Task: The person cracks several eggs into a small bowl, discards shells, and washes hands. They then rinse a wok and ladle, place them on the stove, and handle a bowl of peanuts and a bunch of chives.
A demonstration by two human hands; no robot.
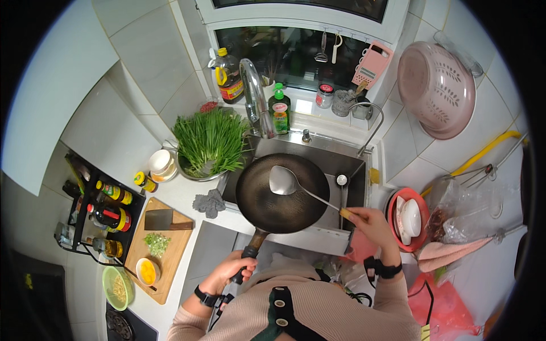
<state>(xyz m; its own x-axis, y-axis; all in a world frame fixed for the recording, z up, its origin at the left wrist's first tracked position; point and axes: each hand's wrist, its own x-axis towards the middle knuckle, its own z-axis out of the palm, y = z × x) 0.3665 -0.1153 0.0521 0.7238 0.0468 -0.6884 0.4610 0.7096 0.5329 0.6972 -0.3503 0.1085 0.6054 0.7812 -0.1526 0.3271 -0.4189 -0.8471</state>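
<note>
My left hand (233, 272) grips the black handle of a dark wok (277, 209), which I hold over the stainless steel sink (294, 149). In my right hand (370, 223) is the wooden handle end of a metal wok spatula (283, 180). Its broad blade lies over the wok's inside, and I cannot tell whether it touches the metal. The wok holds no food that I can see. Behind it the chrome faucet (256, 93) arches toward the basin.
Left of the sink stand a bowl of green chives (209, 145), a grey cloth (210, 203) and a cutting board (170, 260) with a cleaver (160, 219), chopped scallions (156, 244) and a bowl of egg yolks (148, 272). Red basins with dishes (410, 217) are at right.
</note>
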